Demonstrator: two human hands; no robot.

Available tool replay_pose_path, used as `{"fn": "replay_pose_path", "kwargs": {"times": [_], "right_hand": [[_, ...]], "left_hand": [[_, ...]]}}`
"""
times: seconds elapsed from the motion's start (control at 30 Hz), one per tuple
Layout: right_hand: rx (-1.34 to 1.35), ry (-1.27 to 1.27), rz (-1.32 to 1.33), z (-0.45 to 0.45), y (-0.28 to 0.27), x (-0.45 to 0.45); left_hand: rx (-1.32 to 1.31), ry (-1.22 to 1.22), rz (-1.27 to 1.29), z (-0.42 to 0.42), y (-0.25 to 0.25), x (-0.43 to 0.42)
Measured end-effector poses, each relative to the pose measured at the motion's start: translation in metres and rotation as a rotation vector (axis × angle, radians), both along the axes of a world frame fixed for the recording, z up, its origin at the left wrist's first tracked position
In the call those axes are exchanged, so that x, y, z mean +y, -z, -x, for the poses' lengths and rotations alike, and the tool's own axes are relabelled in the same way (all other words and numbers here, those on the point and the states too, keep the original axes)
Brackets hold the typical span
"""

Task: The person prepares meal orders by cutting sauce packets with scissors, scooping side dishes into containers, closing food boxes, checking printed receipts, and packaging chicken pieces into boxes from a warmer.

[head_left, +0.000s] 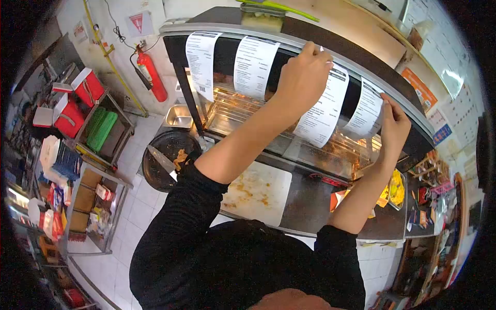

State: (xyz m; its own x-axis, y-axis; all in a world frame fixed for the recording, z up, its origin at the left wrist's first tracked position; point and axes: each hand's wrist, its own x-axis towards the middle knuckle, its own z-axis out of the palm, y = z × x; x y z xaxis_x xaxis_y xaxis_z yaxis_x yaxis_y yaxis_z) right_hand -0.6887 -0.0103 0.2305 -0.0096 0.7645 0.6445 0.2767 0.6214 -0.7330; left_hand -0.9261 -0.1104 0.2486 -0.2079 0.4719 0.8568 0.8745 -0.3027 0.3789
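Observation:
Four arms-length paper strips aside, my left hand [305,77] is closed at the rail, its fingertips at the top corner of a long printed receipt [324,111]. My right hand [396,121] pinches the right edge of a shorter, curling receipt [365,109]. Both papers hang down in front of the lit glass food warmer [289,147]. Further left along the same metal rail [232,32] hang a narrow receipt [200,59] and a wider receipt [254,64], both untouched. My left fingers partly cover the long receipt's upper left corner.
Below the warmer lie a stained white cutting board [258,194] and a dark round pan [155,173] with a knife [161,157] across it. A tray of yellow food [397,190] stands right. A fire extinguisher [151,75] hangs on the left wall, near a cart [111,124].

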Motion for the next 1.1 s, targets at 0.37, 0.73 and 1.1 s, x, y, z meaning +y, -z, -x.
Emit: {"fn": "replay_pose_path", "kwargs": {"times": [0.37,0.73,1.1], "right_hand": [[-0.002,0.007,0.010,-0.003,0.002,-0.002],[-0.022,0.040,-0.044,0.000,0.008,-0.001],[-0.062,0.067,-0.109,0.000,0.008,-0.004]], "left_hand": [[0.324,-0.165,0.075,0.024,0.000,-0.020],[0.444,-0.086,0.108,0.057,-0.007,-0.018],[0.546,-0.161,0.167,0.058,-0.013,-0.021]]}}
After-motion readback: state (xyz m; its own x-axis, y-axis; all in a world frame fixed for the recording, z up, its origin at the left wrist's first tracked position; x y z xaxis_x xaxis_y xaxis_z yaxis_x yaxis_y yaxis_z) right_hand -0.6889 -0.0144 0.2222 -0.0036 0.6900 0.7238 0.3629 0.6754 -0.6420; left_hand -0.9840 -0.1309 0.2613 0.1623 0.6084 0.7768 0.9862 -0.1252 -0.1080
